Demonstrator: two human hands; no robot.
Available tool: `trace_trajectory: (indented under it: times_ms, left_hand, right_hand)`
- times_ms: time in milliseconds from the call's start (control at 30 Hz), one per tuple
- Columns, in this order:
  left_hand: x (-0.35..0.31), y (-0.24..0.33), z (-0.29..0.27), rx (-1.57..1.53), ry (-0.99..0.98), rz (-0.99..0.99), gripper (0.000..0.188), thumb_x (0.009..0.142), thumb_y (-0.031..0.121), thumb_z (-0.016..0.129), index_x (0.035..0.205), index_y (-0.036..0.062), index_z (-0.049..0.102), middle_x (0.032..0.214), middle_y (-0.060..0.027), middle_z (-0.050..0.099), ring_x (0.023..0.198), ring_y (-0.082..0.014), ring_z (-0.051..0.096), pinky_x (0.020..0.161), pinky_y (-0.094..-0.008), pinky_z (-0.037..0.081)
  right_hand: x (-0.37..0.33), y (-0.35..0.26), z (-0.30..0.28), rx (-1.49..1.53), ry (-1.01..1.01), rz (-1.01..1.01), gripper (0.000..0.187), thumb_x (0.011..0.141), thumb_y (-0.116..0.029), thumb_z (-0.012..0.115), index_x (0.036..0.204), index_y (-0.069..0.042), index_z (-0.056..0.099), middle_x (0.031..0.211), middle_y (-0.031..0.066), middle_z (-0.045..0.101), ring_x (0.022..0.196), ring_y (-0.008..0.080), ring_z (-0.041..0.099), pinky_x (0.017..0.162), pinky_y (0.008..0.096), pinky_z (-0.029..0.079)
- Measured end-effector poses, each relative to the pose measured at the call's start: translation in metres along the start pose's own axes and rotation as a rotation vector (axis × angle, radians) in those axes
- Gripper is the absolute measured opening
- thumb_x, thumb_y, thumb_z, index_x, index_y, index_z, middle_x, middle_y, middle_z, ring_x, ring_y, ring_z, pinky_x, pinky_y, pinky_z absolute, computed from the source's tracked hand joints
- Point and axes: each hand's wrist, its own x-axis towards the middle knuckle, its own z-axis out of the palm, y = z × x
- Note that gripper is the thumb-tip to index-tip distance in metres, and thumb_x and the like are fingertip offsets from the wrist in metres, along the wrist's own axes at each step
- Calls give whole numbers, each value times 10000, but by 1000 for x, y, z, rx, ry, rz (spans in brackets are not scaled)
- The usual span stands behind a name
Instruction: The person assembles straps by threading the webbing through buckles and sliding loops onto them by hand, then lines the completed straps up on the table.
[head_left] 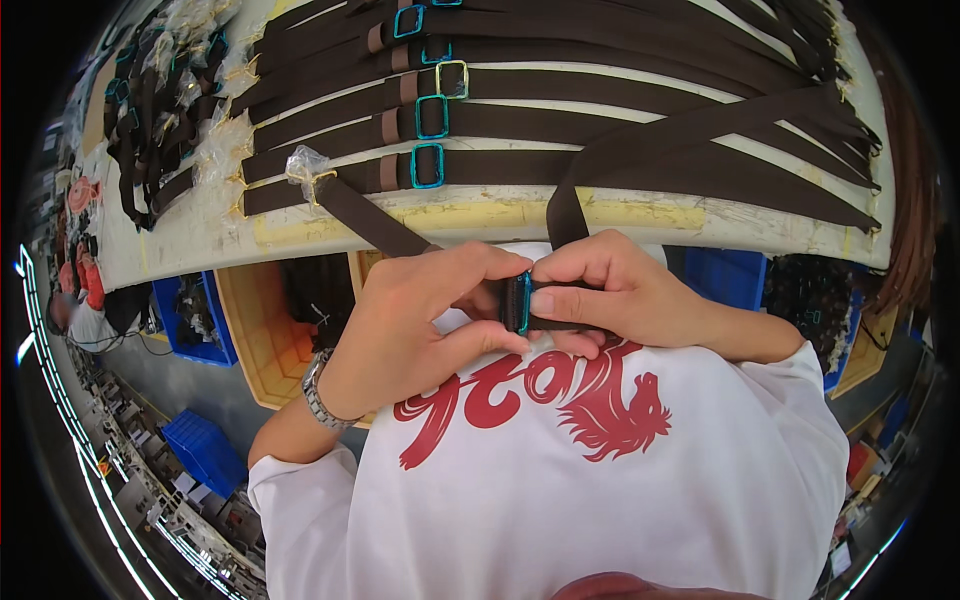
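Note:
In front of my chest I hold a rectangular slide buckle [523, 303] with a teal film on its frame and dark webbing through it. My left hand [425, 300] closes on the buckle's left side, thumb below and index finger above. From the right, my right hand [625, 295] pinches the dark brown strap [568, 213] close against the frame, its fingertips touching the buckle. One length of the strap runs up left to a gold-coloured hook [321, 188] wrapped in clear plastic [305, 165]. The other length loops over the table edge at the right. My fingers partly hide the webbing.
Several similar straps lie side by side across the pale table [480, 212], with teal-filmed buckles such as this one [427, 166]. More straps are heaped at far left [150, 130]. Under the table edge are a yellow crate [262, 340] and a blue bin [222, 330]; another blue crate [205, 452] sits lower left.

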Motion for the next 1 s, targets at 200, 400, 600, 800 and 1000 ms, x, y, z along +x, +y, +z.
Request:
trace_trajectory:
  times_ms: [200, 400, 600, 800, 1000]
  left_hand:
    - [7, -4, -2, -86, 147, -7, 519, 798, -9, 900, 1282, -47, 715, 981, -118, 807, 854, -187, 822, 773, -279, 613]
    - [20, 11, -34, 214, 28, 151, 538, 801, 11, 907, 1304, -36, 721, 1138, -141, 785, 775, -170, 753, 712, -289, 606]
    - [22, 20, -46, 199, -137, 60, 533, 768, 33, 921, 1265, 13, 732, 1013, -113, 766, 759, -190, 732, 718, -317, 583]
    - [20, 2, -28, 88, -109, 23, 533, 787, -15, 886, 1296, -12, 726, 986, -105, 762, 828, -181, 774, 747, -301, 593]
    - [12, 5, -23, -5, -24, 22, 542, 793, -58, 853, 1318, -27, 722, 1025, -109, 779, 850, -154, 773, 781, -293, 615]
  right_hand:
    - [9, -8, 0, 52, 73, -55, 295, 1153, -242, 582, 994, -16, 685, 718, 0, 656, 612, 49, 535, 572, 233, 424]
    - [18, -4, 0, 49, 71, -136, 309, 1165, -259, 576, 1062, 5, 698, 763, 15, 662, 649, 62, 563, 619, 231, 430]
    - [10, -2, -2, 34, -21, -72, 341, 1150, -282, 606, 983, -6, 716, 689, -19, 610, 612, 26, 514, 527, 218, 343]
    - [5, -14, 7, 69, 29, -3, 312, 1154, -253, 583, 1010, -7, 710, 685, -26, 580, 600, 27, 478, 542, 219, 348]
    - [8, 7, 0, 104, -13, -72, 296, 1159, -247, 567, 1039, -9, 697, 692, -31, 565, 594, 29, 443, 540, 232, 334]
